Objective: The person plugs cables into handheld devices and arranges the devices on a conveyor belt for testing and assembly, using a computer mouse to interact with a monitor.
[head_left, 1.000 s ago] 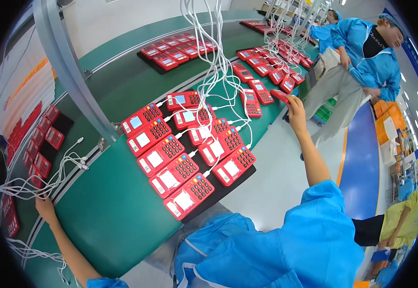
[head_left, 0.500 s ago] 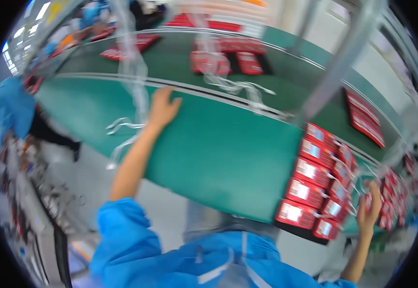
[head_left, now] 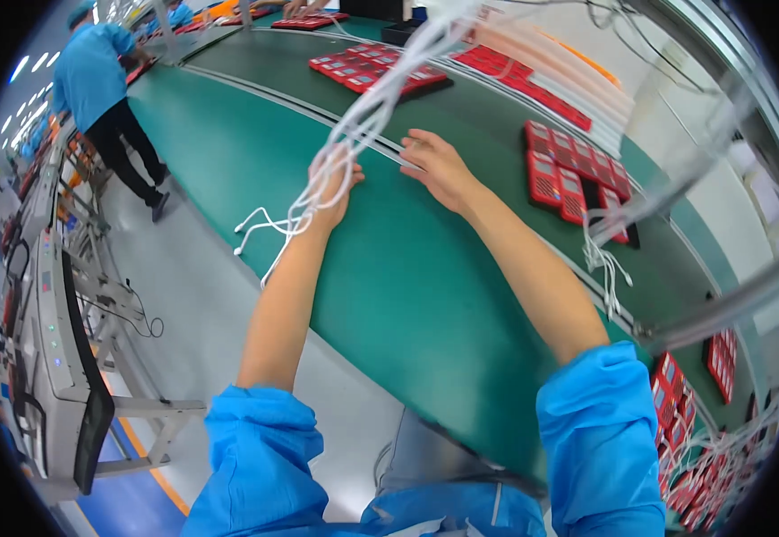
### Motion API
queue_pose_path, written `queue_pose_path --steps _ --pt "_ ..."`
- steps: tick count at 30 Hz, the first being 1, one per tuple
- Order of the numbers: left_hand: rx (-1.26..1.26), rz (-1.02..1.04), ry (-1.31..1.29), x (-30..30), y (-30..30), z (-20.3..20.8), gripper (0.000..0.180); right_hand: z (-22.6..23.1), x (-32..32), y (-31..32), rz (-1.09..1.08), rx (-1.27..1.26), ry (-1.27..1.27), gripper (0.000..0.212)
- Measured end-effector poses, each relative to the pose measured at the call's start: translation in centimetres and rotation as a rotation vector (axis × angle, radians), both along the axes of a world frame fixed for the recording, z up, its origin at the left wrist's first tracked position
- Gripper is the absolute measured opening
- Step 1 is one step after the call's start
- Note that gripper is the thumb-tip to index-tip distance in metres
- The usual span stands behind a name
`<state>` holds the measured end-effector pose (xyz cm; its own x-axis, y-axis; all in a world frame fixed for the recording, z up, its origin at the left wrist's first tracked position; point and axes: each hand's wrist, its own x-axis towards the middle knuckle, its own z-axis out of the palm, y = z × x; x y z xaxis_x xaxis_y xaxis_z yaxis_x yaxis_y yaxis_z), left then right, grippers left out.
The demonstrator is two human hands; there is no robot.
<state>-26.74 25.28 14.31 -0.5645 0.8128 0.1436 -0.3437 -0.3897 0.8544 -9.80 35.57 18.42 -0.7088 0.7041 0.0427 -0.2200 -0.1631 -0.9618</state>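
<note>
My left hand [head_left: 331, 190] is over the green work surface [head_left: 389, 268], partly behind a bundle of white cables [head_left: 363, 116] hanging from above. Its visible fingers are apart, and I see nothing held in it. Nearby, to the right, my right hand [head_left: 436, 168] hovers by the metal rail along the surface's far side, open and with nothing in it. Loose cable ends [head_left: 260, 224] dangle left of my left forearm. Beyond the rail, a block of red boxy devices [head_left: 376, 67] rests on the dark green belt [head_left: 479, 116].
Another block of red devices [head_left: 577, 170] lies farther right, beside a second hanging white cable bundle [head_left: 604, 259]. More red devices with tangled cables [head_left: 703, 456] are at lower right. A metal post [head_left: 721, 309] crosses there. A person in blue [head_left: 98, 76] stands at far left.
My view has swung left. My right hand has left the red devices at the right and come near my left hand. The hanging cables now cross in front of my left hand.
</note>
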Motion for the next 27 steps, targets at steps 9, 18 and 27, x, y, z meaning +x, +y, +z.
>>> queue_pose_path --steps 9,18,27 --pt "-0.200 0.277 0.160 0.1 0.5 -0.2 0.019 -3.6 -12.6 12.3 -0.317 -0.245 0.200 0.037" --pt "-0.232 0.405 0.403 1.6 1.2 1.2 0.019 -1.2 -13.8 22.3 -0.477 -0.487 -0.146 0.024" --pt "-0.229 0.476 0.450 2.0 1.1 1.6 0.020 -4.5 -8.6 26.0 -0.218 -0.468 0.003 0.020"
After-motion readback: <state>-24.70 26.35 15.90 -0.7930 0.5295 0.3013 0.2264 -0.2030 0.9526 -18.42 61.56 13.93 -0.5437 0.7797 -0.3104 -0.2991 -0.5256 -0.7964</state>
